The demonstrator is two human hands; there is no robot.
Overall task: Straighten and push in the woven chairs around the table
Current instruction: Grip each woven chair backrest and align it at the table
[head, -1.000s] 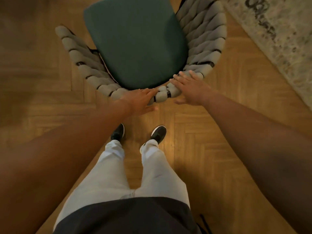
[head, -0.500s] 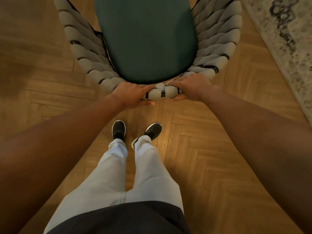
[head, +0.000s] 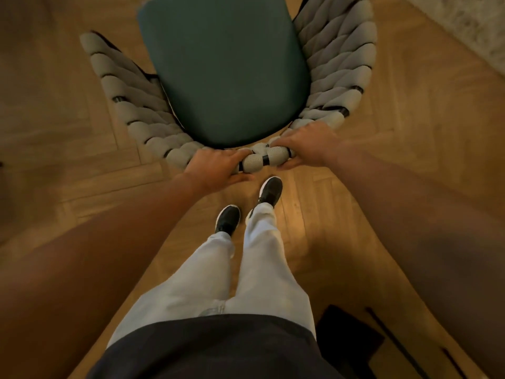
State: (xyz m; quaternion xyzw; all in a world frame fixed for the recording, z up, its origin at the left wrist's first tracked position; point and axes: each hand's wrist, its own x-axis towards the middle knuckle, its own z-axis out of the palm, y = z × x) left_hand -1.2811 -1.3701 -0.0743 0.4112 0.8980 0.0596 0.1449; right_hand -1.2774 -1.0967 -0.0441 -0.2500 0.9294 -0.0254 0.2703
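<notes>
My L hand (head: 216, 166) & R hand (head: 311, 144) both in a clenched grip on the woven chair (head: 338, 77) backrest top, green seat (head: 226, 75) ahead of me.

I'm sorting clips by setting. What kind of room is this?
Probably a home dining or living room: herringbone wood floor, a patterned rug at the corner, and a woven chair with a green seat cushion. No table is in view.
</notes>
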